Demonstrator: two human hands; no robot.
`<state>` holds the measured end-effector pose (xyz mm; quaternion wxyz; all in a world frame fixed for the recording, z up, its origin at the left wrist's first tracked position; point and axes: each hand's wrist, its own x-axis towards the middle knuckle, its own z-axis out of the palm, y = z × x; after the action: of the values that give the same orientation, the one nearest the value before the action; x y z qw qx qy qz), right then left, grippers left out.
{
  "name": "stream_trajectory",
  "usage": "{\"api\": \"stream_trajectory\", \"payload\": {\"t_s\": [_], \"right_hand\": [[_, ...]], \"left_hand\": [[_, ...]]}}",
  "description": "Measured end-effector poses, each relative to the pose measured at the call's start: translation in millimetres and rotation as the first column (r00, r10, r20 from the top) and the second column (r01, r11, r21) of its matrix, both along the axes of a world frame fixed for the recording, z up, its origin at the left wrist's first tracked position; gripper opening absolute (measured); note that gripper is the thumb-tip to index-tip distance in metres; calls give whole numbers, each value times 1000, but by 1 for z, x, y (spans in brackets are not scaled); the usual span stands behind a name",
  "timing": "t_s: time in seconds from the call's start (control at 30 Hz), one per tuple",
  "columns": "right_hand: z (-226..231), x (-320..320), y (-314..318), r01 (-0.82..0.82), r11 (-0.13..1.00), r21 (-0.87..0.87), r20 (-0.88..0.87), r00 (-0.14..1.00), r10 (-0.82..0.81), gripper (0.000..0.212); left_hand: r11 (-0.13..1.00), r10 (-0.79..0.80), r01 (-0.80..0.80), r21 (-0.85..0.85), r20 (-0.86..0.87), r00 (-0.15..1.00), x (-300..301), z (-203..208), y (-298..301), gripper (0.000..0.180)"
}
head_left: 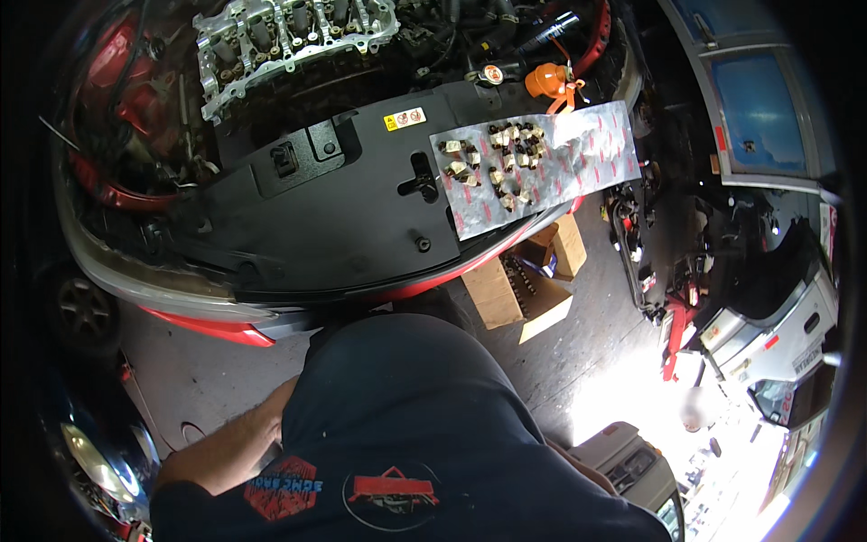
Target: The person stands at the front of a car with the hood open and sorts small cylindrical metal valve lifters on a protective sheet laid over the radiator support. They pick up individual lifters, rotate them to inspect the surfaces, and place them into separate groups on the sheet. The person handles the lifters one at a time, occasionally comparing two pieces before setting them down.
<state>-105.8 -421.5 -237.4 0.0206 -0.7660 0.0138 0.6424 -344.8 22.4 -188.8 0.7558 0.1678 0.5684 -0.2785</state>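
Observation:
Neither of my hands shows; my shirt front (397, 388) hides them. My left forearm (239, 443) bends in behind the shirt at the lower left. Only a sliver of my right forearm (582, 468) shows at the other side. In front of me, a silver sheet with red print (578, 154) lies over the right part of a black plastic cover (361, 217) at the car's front. Several small dark metal parts with pale tags (517, 149) are grouped on the sheet. What my hands touch, if anything, is hidden.
Beyond the cover lies an opened engine with a bare metal cylinder head (289, 41). An orange funnel-like piece (546, 81) and a dark cylindrical tool (546, 34) are at the far right. An open cardboard box (495, 294) with metal shafts stands on the floor below the bumper.

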Motion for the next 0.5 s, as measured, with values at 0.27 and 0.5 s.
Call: {"api": "stream_trajectory", "payload": {"t_s": [0.27, 0.5], "right_hand": [[12, -45, 25, 95, 993, 77, -3, 995, -95, 30], [22, -61, 28, 65, 988, 141, -48, 997, -58, 29]], "left_hand": [[473, -863, 791, 388, 27, 504, -4, -48, 52, 44], [460, -811, 591, 663, 42, 583, -11, -32, 63, 42]]}}
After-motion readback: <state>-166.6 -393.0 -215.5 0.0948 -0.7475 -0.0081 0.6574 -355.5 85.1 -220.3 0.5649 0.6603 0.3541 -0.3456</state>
